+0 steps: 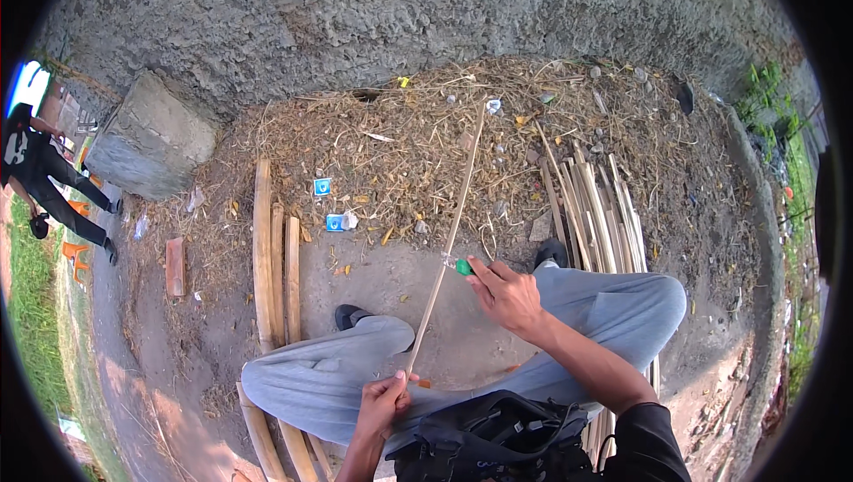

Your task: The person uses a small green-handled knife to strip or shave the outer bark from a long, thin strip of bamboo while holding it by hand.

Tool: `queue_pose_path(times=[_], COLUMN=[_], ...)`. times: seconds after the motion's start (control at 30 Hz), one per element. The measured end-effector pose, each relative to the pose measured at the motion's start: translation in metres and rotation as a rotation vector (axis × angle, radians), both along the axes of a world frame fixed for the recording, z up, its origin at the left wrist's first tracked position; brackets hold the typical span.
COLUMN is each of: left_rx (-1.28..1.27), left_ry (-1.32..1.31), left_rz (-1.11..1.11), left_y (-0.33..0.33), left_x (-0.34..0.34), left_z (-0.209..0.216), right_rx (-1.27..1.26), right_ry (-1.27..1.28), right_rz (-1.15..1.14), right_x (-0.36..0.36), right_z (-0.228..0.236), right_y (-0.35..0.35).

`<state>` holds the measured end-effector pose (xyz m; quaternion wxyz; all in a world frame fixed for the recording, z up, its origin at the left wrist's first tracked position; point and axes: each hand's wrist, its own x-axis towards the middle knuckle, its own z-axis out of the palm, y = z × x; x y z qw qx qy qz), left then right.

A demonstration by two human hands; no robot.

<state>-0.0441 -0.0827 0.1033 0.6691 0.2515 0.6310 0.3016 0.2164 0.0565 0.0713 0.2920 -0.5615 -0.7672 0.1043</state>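
Observation:
A long, thin bamboo strip (460,202) slants up and away from my lap, its near end in the closed fingers of my left hand (380,406). My right hand (508,298) is wrapped round a small green-handled tool (463,267). The tool's light-coloured head touches the strip about midway along; its exact shape is too small to make out. Both forearms reach in over my grey trousers (329,380), and my knees are spread wide.
Split bamboo strips (597,211) lie bundled by my right leg. Thicker bamboo lengths (264,251) lie on the left. Beyond are shavings, blue-and-white packets (336,223), a brick (175,267), a concrete block (155,140) and a rough wall (382,20). Another person (53,171) stands far left.

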Motion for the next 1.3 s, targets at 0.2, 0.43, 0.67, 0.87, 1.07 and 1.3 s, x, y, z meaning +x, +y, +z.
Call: queue_pose_path(times=[0.2,0.43,0.67,0.87,1.07,1.3], left_rx=[-0.016,-0.058,-0.025,-0.004,0.006,0.052], left_ry=[0.013,0.046,0.07,0.064,0.097,0.105], left_rz=[-0.014,0.008,0.036,0.04,0.036,0.025], left_y=[-0.014,-0.024,-0.008,-0.013,-0.014,-0.017], left_x=[-0.018,-0.028,-0.01,-0.011,-0.008,-0.01], left_z=[0.012,0.021,0.014,0.011,0.008,-0.001], right_rx=[0.005,-0.012,0.08,0.154,0.117,0.188], right_ry=[0.106,0.095,0.076,0.065,0.031,0.011], right_rz=[-0.117,-0.093,0.379,0.38,0.372,0.361], right_x=[0.013,0.008,-0.031,-0.035,-0.035,-0.037], right_z=[0.0,0.006,0.015,0.01,0.005,-0.001], right_y=[0.023,0.017,-0.061,-0.062,-0.063,-0.061])
